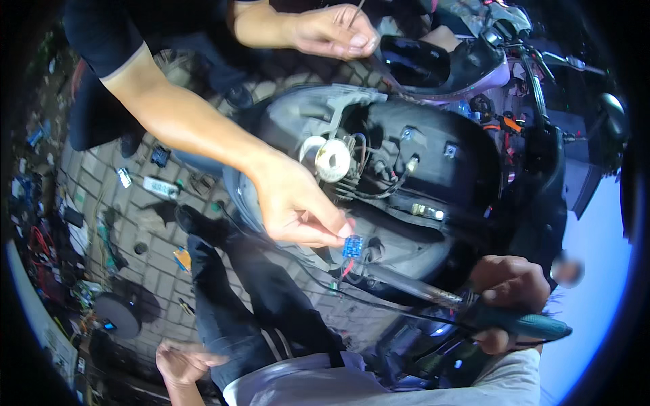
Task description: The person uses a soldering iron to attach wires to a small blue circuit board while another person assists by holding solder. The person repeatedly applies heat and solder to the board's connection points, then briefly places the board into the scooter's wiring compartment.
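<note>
My right hand (511, 284) is wrapped round the dark green handle (525, 323) of what looks like a soldering iron, its long metal barrel (413, 284) pointing left. The barrel's end lies close to a small blue connector (352, 247) with a red wire below it; whether they touch is unclear. That connector is pinched by a co-worker's hand (298, 206) reaching in from the upper left. The co-worker's other hand (335, 32) holds a thin rod, higher up. Near my thigh, my left hand (186, 362) is open and holds nothing.
A scooter's opened body (460, 145) fills the middle, a white ring-shaped roll (332, 160) resting over its wires. A dark cable (399, 311) crosses below the barrel. On the brick paving (162, 250) at left lie a white box (161, 187), a round black object (118, 314) and scattered parts.
</note>
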### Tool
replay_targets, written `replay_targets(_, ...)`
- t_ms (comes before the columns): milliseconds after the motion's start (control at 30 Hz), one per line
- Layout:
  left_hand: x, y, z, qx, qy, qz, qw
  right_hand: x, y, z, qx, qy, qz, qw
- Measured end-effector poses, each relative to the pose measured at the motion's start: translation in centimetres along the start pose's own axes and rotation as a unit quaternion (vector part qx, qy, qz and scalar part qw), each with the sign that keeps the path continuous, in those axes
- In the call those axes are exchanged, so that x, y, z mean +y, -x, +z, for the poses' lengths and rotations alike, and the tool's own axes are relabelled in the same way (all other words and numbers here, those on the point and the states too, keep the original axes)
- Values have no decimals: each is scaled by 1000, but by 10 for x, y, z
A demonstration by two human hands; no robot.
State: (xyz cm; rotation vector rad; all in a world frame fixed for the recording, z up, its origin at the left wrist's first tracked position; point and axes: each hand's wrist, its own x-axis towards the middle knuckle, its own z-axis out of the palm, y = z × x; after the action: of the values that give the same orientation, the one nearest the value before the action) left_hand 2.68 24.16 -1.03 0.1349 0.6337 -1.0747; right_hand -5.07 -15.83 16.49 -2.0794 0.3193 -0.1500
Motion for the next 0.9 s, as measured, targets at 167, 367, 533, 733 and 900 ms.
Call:
replay_targets(167,58,8,-111,258,-347,125,893,-49,-4,-3,-137,-66,-74,986)
replay_targets(367,65,-54,-18,224,-728,78,643,-74,23,57,-166,-105,-49,979)
replay_targets(533,86,-54,22,169,-807,72,561,-97,33,125,14,-91,-48,995)
replay_targets(733,137,-36,30,162,-845,76,504,-126,81,169,274,-97,-44,956)
replay_targets(900,174,-22,14,173,-861,72,472,-132,148,188,483,-92,49,869)
